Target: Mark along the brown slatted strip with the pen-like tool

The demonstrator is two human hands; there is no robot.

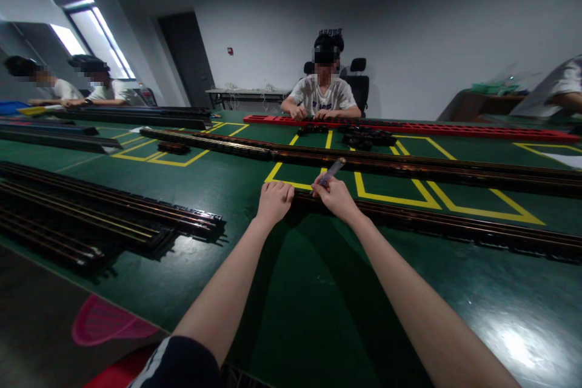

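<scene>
My left hand (274, 201) rests with curled fingers on the near end of a long black rail (409, 217) that has copper-coloured strips along it. The rail lies on the green table and runs off to the right. Beside it, my right hand (335, 196) is closed around a pen-shaped tool (333, 170) with a translucent handle, its top end tilted up and to the right. The tool's lower tip, close to the rail, is hidden by my fingers. A second long rail (364, 160) crosses the table just beyond both hands.
Several black rails (113, 209) lie in a stack at left. More dark rails (136, 116) lie at the far left. Across the table, a person (324, 94) sits behind a red slotted strip (409, 127) and small black parts (366, 136). Yellow tape (391, 196) marks the green tabletop (318, 303).
</scene>
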